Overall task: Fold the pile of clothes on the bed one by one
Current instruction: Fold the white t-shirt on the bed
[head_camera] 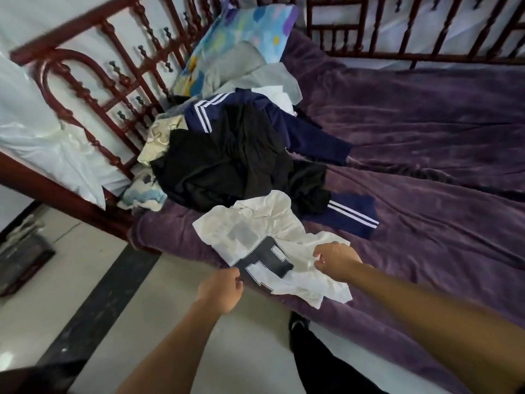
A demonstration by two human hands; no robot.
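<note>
The left hand (220, 288) and right hand (336, 260) each pinch the crumpled white T-shirt (255, 231) at the bed's (426, 137) near edge (pile of clothes (227, 160) just behind). If either pinch loosens, it could slide to the floor (199, 336).

The bed (426, 123), under a purple blanket (412, 251), has a dark red spindle frame (93, 92). A pile of clothes (227, 160) lies along its left edge, with a patterned pillow (247, 27) behind it in the far corner. A crumpled white T-shirt (255, 223) rests at the near edge, touching the pile.
</note>
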